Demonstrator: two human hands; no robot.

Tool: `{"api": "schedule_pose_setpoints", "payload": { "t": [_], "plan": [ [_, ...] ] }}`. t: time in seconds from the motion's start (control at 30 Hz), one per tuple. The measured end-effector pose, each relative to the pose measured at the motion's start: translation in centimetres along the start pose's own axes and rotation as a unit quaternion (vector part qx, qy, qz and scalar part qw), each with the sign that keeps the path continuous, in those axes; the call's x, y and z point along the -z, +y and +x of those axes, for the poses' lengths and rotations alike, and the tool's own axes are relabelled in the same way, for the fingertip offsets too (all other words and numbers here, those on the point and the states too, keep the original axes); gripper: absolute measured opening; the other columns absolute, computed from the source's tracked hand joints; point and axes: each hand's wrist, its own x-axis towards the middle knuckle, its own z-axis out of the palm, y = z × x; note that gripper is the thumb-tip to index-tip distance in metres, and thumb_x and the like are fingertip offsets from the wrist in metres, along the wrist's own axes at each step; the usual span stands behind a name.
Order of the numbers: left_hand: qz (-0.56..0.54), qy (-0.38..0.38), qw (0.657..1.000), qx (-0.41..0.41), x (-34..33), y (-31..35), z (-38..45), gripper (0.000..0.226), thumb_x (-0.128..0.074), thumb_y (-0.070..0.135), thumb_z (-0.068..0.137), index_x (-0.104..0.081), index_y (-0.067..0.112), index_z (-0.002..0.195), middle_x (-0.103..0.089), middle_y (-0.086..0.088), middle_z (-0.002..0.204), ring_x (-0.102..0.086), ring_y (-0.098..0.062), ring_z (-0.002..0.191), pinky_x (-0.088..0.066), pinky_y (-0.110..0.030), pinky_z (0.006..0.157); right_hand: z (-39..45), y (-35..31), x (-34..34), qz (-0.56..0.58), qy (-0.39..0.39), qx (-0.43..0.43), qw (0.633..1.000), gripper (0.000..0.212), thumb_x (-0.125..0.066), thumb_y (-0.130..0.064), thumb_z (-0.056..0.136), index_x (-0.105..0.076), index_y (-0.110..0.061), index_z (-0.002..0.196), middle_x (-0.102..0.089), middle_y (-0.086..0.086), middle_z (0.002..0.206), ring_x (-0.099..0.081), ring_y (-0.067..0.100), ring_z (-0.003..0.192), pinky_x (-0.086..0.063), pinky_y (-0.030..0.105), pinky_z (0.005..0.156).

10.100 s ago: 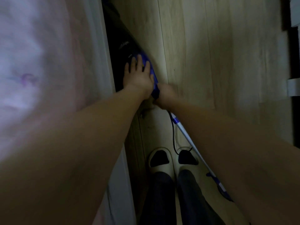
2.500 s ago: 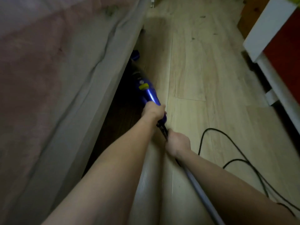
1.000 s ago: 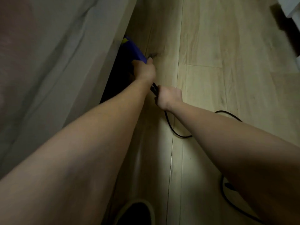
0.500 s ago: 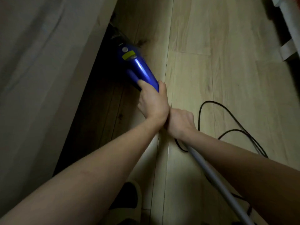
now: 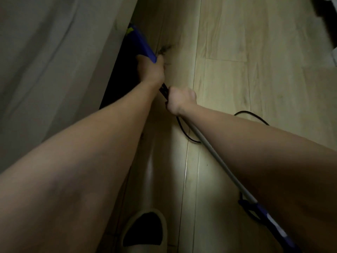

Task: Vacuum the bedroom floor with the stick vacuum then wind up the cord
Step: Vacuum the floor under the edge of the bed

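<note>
Two bare forearms fill the lower frame, both stretched forward and down toward the gap under the bed. The pale grey sheet-draped bed side (image 5: 54, 57) takes up the whole left, its lower edge running just left of both hands. The light wood-plank floor (image 5: 246, 79) spreads to the right of the grips and beneath them, with a bright sheen along a plank seam below the hands.

The blue stick vacuum (image 5: 141, 45) lies low, its blue body with a yellow patch pushed into the dark space under the bed, just beyond the left hand. The left hand (image 5: 150, 72) is clenched around the rear of that blue body, knuckles up. Close behind it, nearly touching, the right hand (image 5: 179, 101) grasps the vacuum's dark neck in a closed fist. From the right grip the grey metal tube (image 5: 218, 156) slants back under the right forearm to a blue handle part near the lower right edge.

A thin black power cord (image 5: 184, 132) loops on the floor just behind the right hand and reappears right of the forearm. A cream slipper with a dark opening (image 5: 144, 230) stands on the floor well behind both grips. A small dark tuft of debris (image 5: 165, 49) lies on the floor just ahead of the left hand.
</note>
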Motion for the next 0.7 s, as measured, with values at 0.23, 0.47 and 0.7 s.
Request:
{"api": "schedule_pose_setpoints", "payload": {
  "t": [0.23, 0.47, 0.7],
  "plan": [
    [-0.027, -0.087, 0.995, 0.029, 0.0, -0.6, -6.3, 0.009, -0.060, 0.009, 0.083, -0.057, 0.002, 0.077, -0.057, 0.007, 0.043, -0.052, -0.005, 0.034, -0.046, -0.021, 0.044, -6.5, 3.6, -0.3, 0.017, -0.073, -0.027, 0.997, 0.033, -0.056, -0.023, 0.088, -0.056, -0.013, 0.119, -0.063, 0.011, 0.117, -0.058, 0.031, 0.111, -0.039, 0.027, 0.075],
    [-0.061, -0.175, 0.979, 0.080, -1.5, -2.0, -17.2, 0.011, -0.064, 0.009, 0.085, -0.060, 0.000, 0.078, -0.071, -0.009, 0.074, -0.062, -0.009, 0.051, -0.049, -0.020, 0.049, -16.2, 9.2, -1.0, 0.016, -0.160, -0.085, 0.983, 0.029, -0.054, -0.023, 0.087, -0.059, -0.013, 0.113, -0.063, 0.012, 0.117, -0.058, 0.031, 0.111, -0.037, 0.026, 0.074],
    [-0.012, -0.229, 0.973, 0.013, -1.6, -2.6, -22.0, 0.022, -0.065, 0.014, 0.086, -0.058, -0.006, 0.091, -0.074, -0.010, 0.080, -0.063, -0.010, 0.056, -0.052, -0.020, 0.054, -21.3, 11.5, -1.9, 0.023, -0.159, -0.131, 0.978, 0.023, -0.053, -0.025, 0.090, -0.060, -0.012, 0.108, -0.064, 0.012, 0.113, -0.059, 0.032, 0.107, -0.036, 0.028, 0.072]
  ]
}}
